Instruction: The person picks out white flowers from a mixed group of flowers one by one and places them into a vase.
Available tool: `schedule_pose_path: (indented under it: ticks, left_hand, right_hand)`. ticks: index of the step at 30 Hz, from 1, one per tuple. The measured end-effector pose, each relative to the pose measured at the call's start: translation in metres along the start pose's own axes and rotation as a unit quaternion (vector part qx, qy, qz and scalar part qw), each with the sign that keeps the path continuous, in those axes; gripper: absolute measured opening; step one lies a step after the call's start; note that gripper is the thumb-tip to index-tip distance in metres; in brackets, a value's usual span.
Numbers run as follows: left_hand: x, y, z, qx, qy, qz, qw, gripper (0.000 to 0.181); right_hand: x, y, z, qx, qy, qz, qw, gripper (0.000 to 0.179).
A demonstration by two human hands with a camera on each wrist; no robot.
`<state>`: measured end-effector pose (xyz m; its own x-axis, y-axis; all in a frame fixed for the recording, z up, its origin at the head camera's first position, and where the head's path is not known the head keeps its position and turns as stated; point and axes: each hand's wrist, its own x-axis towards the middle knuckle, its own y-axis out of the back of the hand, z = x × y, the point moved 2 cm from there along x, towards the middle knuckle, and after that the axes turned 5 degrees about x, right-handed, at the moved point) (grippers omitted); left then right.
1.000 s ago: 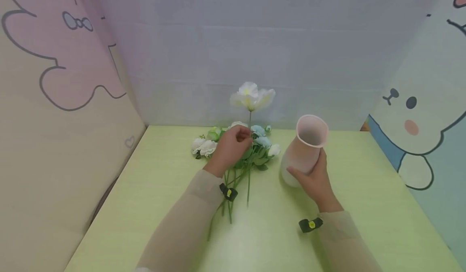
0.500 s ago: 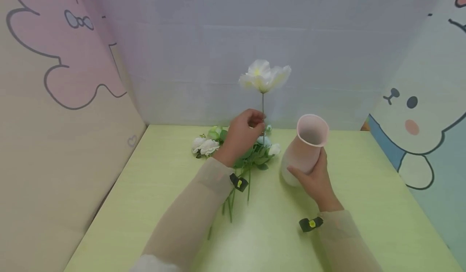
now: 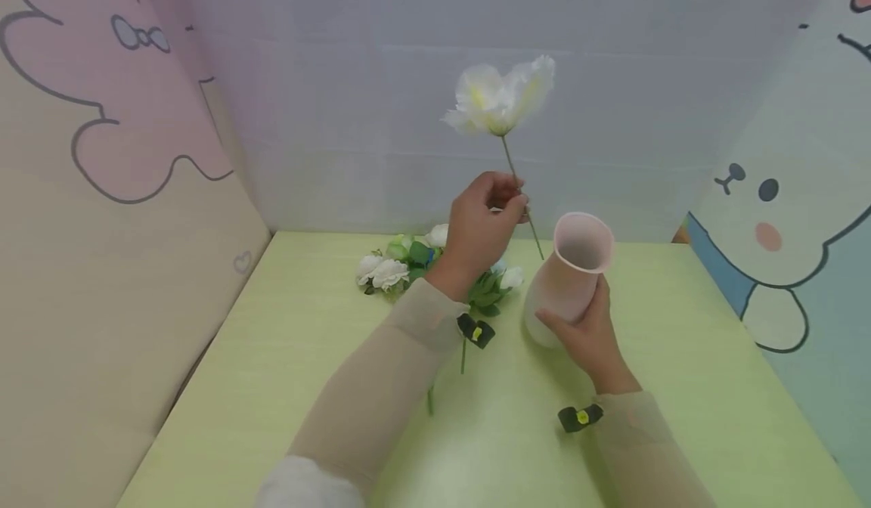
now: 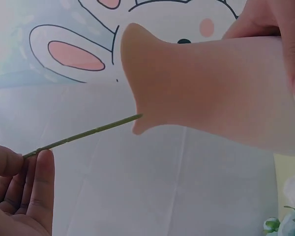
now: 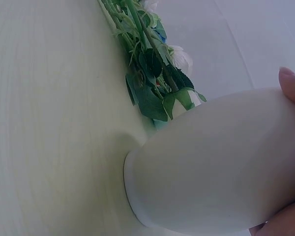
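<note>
Between thumb and fingers my left hand pinches the thin stem of a white artificial flower with yellowish centres to its petals. The bloom is raised above the hand, and the stem slants down to the right. Its lower end comes close to the mouth of a pale pink-to-white vase; in the left wrist view the green stem overlaps the vase's rim. My right hand grips the vase round its body, thumb in front. The vase's base is at the tabletop in the right wrist view.
Several more artificial flowers, among them white blooms and green leaves, lie in a bunch on the light yellow-green table, partly behind my left arm. A pale cloth wall stands at the back, with cartoon-printed panels on both sides.
My left hand has lifted the white flower up and to the right, away from the bunch, and its stem has tilted towards the vase. The right hand and vase have stayed in place.
</note>
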<state>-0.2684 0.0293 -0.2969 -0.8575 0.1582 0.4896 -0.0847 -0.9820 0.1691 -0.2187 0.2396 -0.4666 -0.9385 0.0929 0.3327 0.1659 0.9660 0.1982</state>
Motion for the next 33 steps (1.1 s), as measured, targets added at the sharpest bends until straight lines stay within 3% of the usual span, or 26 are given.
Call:
schedule_pose_path:
  ticks: [6,10,17,25,33]
  left_hand:
    - [0.005,-0.007,0.010,-0.009,-0.030,0.049,0.9983,0.012]
    - [0.006,-0.011,0.013,-0.021,-0.032,0.062,0.9973,0.012]
    - [0.004,-0.017,0.008,-0.012,-0.012,0.046,0.9988,0.015]
    - [-0.001,-0.025,-0.002,0.003,-0.009,0.026,0.9996,0.014]
    - [-0.004,-0.032,-0.010,0.027,-0.008,0.031,0.9991,0.013]
  right_hand:
    - [0.000,-0.001,-0.003,0.005,0.007,-0.002,1.0000,0.114]
    - [0.000,-0.001,-0.003,0.007,0.011,0.000,0.9999,0.115]
    - [0.001,-0.001,0.001,0.007,0.003,-0.002,1.0000,0.117]
    - [0.000,-0.001,0.001,-0.002,-0.005,-0.001,1.0000,0.115]
    - [0.001,-0.002,0.000,-0.003,-0.005,0.002,1.0000,0.116]
